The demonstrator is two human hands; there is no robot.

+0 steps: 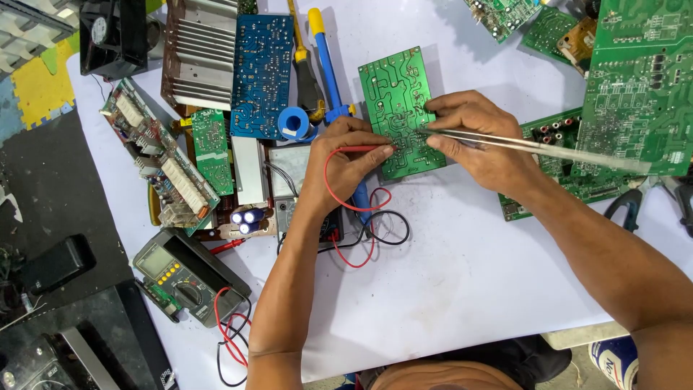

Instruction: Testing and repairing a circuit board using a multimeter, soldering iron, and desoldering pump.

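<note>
The left hand [345, 160] is pinched shut around a thin red probe [364, 149], its tip pressed onto the green circuit board [399, 108] lying solder-side up on the white table [462, 274]. The right hand [476, 141] meets it from the other side, fingers closed on a long pair of metal tweezers [534, 146] whose points touch the same spot on the board; the far end of the tweezers blurs out over a larger green board [639, 79], and exactly where the points land is hard to make out under the fingertips. A red lead [339, 198] loops from the probe down under the left wrist, tangled with a black lead [393, 235], and where they plug in is hidden by the forearm. Just beyond the left hand lie a blue-handled soldering iron [326, 61] and a blue reel of solder [294, 123]. Further left sit a blue board [260, 72], a finned heatsink [196, 54] cut off by the top edge, and a multimeter [184, 278] near the table's edge. Boards at the upper right are also cropped by the frame.
</note>
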